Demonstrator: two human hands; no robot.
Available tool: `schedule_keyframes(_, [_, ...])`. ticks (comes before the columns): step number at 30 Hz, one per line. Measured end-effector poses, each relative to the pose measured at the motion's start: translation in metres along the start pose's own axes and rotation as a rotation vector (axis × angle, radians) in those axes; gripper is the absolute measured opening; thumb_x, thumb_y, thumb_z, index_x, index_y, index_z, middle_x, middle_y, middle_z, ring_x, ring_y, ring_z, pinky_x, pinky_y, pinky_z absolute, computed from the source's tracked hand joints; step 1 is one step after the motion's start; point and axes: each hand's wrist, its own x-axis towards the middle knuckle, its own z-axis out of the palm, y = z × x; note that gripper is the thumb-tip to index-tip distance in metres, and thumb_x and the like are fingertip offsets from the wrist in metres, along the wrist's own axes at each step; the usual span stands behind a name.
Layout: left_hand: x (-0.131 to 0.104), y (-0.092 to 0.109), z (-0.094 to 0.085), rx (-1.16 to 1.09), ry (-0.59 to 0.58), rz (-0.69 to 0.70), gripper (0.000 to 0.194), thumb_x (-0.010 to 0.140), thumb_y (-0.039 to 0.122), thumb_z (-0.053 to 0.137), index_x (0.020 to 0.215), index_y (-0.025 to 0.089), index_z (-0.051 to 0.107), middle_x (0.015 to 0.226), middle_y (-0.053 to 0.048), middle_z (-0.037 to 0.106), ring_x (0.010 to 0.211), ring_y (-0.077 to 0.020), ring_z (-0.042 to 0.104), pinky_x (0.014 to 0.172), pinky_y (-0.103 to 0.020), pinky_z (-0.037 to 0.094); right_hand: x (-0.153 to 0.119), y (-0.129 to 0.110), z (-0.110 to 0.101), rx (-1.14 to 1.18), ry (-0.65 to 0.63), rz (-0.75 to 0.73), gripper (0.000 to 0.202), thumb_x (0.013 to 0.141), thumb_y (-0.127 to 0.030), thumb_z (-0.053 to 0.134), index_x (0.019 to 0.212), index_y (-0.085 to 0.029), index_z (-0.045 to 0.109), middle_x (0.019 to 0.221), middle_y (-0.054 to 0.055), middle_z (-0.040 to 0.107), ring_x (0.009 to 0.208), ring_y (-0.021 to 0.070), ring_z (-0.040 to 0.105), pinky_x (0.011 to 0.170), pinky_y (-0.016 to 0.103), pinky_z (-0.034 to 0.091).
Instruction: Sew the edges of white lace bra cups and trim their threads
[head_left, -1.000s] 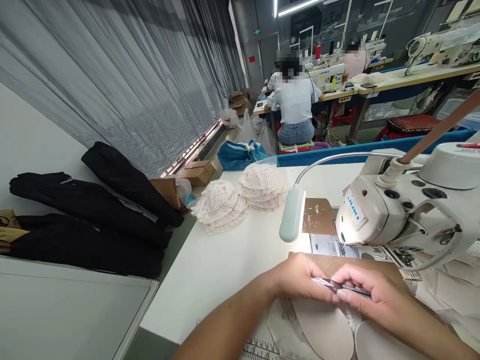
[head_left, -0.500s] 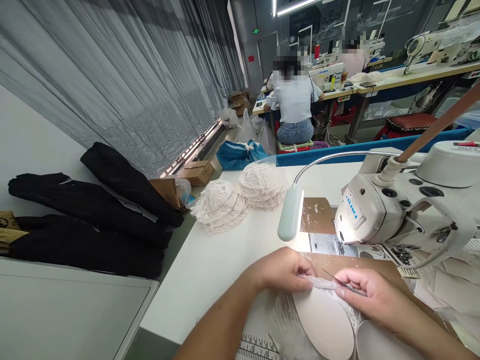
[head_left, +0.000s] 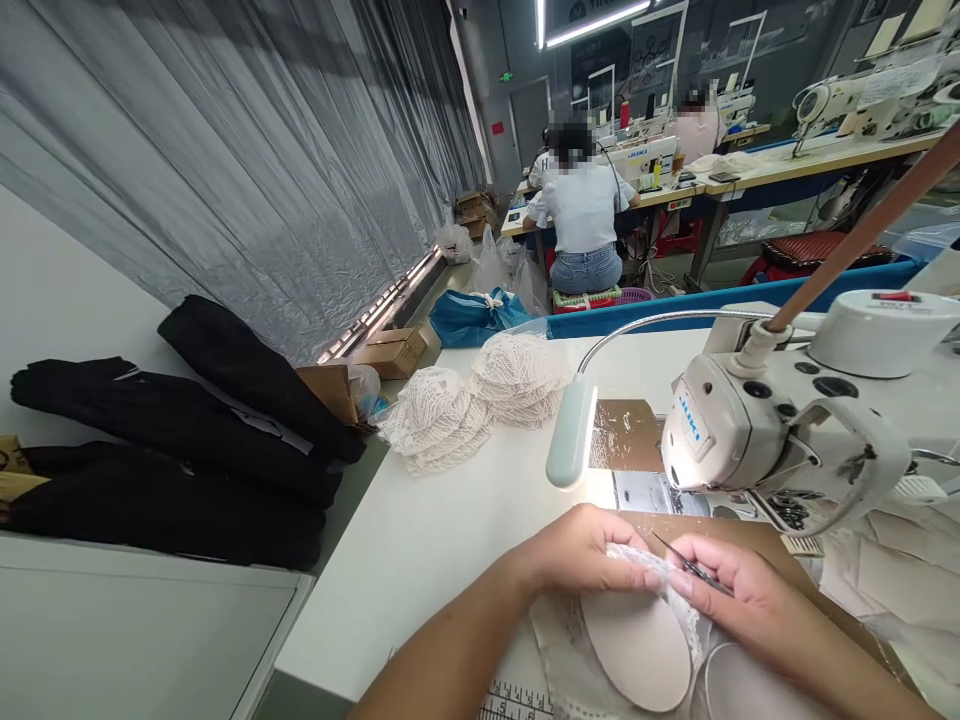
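Note:
My left hand [head_left: 589,550] is closed, pinching the gathered upper edge of a white lace piece [head_left: 559,650] between thumb and fingers. Close beside it, my right hand [head_left: 739,585] grips the same lace edge with thumb and fingertips. A slim, dark, pointed metal tool [head_left: 691,566] also sits in the right hand, its tip toward the upper left; whether it is snips or tweezers I cannot tell. Below both hands lies a smooth beige oval cup [head_left: 637,655] against the lace. Part of a second beige cup [head_left: 750,685] shows at the bottom edge.
A JUKI sewing machine [head_left: 720,420] stands ahead on the right, with a lamp [head_left: 571,435] beside its head. Two lace stacks [head_left: 435,420] rest on the white table [head_left: 390,580]. Beige pieces [head_left: 885,570] lie at right. A co-worker [head_left: 581,210] sits farther back.
My left thumb and fingers have moved right along the lace edge, closer to my right hand. The cup has shifted slightly left. The pointed tool stays in my right hand.

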Motion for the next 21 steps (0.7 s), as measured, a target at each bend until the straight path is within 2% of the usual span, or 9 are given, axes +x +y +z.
schedule_keyframes(4, [-0.002,0.005,-0.003,-0.087,-0.035,-0.087,0.034,0.074,0.04,0.079,0.097,0.014,0.078,0.084,-0.003,0.07,0.078,-0.0145,0.06,0.07,-0.022,0.044,0.0,-0.002,-0.004,0.023,-0.075,0.015,0.042,0.09,-0.062,0.05,0.076,-0.025,0.063,0.07,0.0,0.059,0.067,0.0177,0.056,0.059,0.026,0.048])
schedule_keyframes(8, [-0.002,0.004,-0.003,-0.09,-0.022,-0.11,0.038,0.072,0.043,0.08,0.098,0.015,0.079,0.086,-0.005,0.074,0.08,-0.0163,0.063,0.074,-0.023,0.047,-0.004,0.003,-0.012,0.084,-0.064,0.045,0.047,0.091,-0.064,0.046,0.109,-0.025,0.066,0.097,0.006,0.067,0.086,0.0228,0.063,0.075,0.031,0.052])
schedule_keyframes(10, [-0.001,0.0,-0.003,-0.084,-0.025,-0.1,0.041,0.072,0.045,0.08,0.099,0.015,0.079,0.087,-0.006,0.075,0.08,-0.0172,0.064,0.074,-0.024,0.047,-0.007,0.006,-0.017,0.077,-0.066,0.074,0.05,0.092,-0.064,0.045,0.118,-0.026,0.064,0.106,0.008,0.068,0.096,0.0253,0.064,0.082,0.033,0.052])
schedule_keyframes(12, [0.0,-0.003,-0.003,-0.086,-0.032,-0.088,0.042,0.071,0.047,0.079,0.1,0.015,0.079,0.087,-0.005,0.074,0.08,-0.0173,0.063,0.073,-0.024,0.047,-0.008,0.006,-0.02,0.036,-0.093,0.085,0.048,0.091,-0.063,0.048,0.119,-0.028,0.065,0.106,0.007,0.069,0.1,0.0264,0.064,0.085,0.033,0.051])
schedule_keyframes(17, [0.002,-0.006,0.0,-0.086,-0.011,-0.111,0.041,0.068,0.049,0.081,0.091,0.014,0.08,0.074,-0.001,0.067,0.072,-0.0139,0.056,0.064,-0.022,0.041,-0.007,-0.008,-0.018,0.03,-0.215,0.037,0.041,0.093,-0.061,0.046,0.11,-0.03,0.066,0.092,0.003,0.069,0.088,0.024,0.064,0.076,0.032,0.05])
schedule_keyframes(21, [0.002,-0.005,0.0,-0.141,-0.03,-0.134,0.041,0.065,0.049,0.083,0.086,0.014,0.078,0.071,0.001,0.062,0.068,-0.0118,0.05,0.062,-0.022,0.038,-0.005,-0.016,-0.011,0.055,-0.209,0.004,0.036,0.094,-0.058,0.046,0.101,-0.03,0.067,0.092,0.001,0.069,0.086,0.022,0.063,0.076,0.031,0.046])
